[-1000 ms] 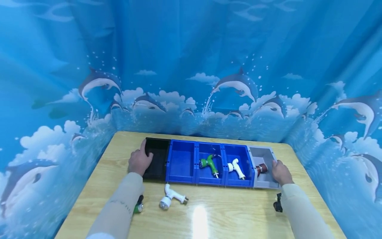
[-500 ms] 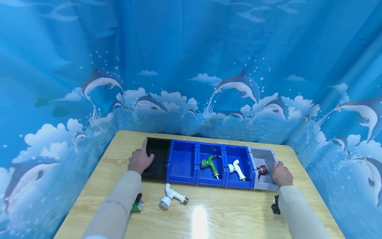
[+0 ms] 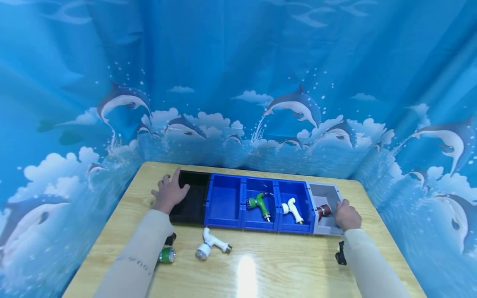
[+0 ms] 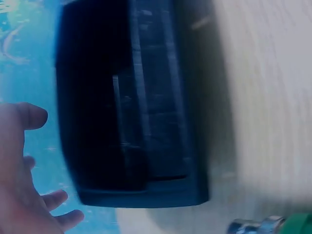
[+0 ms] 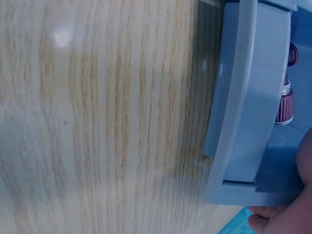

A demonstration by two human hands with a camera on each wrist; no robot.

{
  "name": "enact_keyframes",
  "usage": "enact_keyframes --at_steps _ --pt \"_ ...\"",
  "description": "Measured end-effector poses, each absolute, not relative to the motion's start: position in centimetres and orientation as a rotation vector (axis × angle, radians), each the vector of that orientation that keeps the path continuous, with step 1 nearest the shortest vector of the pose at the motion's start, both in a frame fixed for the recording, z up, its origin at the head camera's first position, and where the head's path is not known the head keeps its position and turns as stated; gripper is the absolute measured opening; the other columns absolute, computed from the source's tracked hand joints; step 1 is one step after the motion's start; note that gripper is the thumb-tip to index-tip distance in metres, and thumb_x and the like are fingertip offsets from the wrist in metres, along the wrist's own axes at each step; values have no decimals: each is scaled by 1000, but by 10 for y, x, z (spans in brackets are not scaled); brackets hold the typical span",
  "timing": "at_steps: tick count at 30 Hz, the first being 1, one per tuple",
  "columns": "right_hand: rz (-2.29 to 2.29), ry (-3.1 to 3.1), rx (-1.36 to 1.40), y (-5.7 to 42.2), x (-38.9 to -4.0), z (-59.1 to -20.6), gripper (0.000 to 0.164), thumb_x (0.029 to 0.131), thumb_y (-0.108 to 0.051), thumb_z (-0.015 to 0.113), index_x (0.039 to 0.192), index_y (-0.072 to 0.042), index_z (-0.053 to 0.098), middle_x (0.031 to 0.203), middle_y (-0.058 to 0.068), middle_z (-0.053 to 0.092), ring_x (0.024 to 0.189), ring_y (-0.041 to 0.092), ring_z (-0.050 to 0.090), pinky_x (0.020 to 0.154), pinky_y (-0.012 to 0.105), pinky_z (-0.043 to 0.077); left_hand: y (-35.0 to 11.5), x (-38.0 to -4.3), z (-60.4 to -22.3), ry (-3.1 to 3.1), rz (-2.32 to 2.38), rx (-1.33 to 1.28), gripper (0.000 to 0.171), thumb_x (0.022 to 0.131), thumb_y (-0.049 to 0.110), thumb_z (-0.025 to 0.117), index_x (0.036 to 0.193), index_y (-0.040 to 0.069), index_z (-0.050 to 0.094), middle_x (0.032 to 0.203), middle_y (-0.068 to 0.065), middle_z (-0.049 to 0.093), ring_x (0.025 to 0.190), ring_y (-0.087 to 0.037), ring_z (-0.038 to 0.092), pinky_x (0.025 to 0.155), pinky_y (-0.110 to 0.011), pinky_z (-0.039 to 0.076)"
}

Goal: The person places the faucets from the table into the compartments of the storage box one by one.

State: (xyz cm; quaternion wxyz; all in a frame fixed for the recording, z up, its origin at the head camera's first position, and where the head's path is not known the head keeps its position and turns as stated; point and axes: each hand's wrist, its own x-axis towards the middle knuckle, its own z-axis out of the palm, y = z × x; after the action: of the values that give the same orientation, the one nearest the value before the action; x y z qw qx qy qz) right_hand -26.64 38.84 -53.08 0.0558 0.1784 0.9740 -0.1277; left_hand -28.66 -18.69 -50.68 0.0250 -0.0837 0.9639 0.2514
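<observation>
My left hand (image 3: 169, 193) is spread beside the outer left wall of the black bin (image 3: 193, 194); in the left wrist view, a gap shows between its fingers and the bin. At the row's other end, my right hand (image 3: 348, 215) grips the outer right wall of the grey bin (image 3: 325, 189), thumb inside and fingers outside. A dark red faucet (image 3: 323, 211) lies in that grey bin. Between the end bins stand blue bins: one is bare (image 3: 225, 198), one holds a green faucet (image 3: 262, 203), another a white faucet (image 3: 293, 210).
On the table (image 3: 283, 265), a white faucet (image 3: 213, 242) lies in front of the row. Left of it, a green faucet (image 3: 167, 255) is partly hidden by my left sleeve. A small black object (image 3: 340, 253) sits by the right sleeve. A dolphin-print curtain (image 3: 223, 82) surrounds the table.
My left hand has come off the black bin's wall, moving slightly left with its fingers spreading. The right hand keeps its hold on the grey bin, and the faucets stay put.
</observation>
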Motion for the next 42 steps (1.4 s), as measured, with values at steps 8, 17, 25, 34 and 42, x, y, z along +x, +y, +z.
enact_keyframes --at_steps 8,17,25,34,42 --pt "-366 2977 549 391 -265 -533 50 105 -25 18 129 16 32 103 41 52 98 54 55 82 59 45 -181 -276 -489 2998 768 -181 73 98 42 47 157 21 11 156 -30 3 140 -55 1 98 -80 2" --pt "-353 2977 570 392 -268 -536 49 106 -25 18 128 16 33 100 39 53 98 54 55 82 59 45 -160 -247 -459 3067 813 -87 70 97 44 50 156 22 19 158 -25 7 142 -48 8 100 -77 13" --pt "-372 3013 552 391 -264 -536 48 105 -26 19 127 15 33 101 41 53 97 54 55 80 59 45 -142 -219 -432 3145 903 19 69 97 43 53 155 22 24 156 -23 17 141 -47 18 99 -73 23" --pt "-382 3025 553 389 -264 -537 48 105 -26 18 127 14 33 102 41 52 99 54 54 81 59 44 -138 -184 -428 3142 945 80 66 96 39 56 153 22 28 156 -22 20 140 -46 22 102 -71 23" --pt "-384 3013 559 388 -267 -538 50 105 -28 17 128 14 32 101 40 52 98 54 54 81 59 44 -132 -156 -427 3132 945 91 68 94 39 60 154 26 28 157 -20 18 140 -47 23 100 -73 26"
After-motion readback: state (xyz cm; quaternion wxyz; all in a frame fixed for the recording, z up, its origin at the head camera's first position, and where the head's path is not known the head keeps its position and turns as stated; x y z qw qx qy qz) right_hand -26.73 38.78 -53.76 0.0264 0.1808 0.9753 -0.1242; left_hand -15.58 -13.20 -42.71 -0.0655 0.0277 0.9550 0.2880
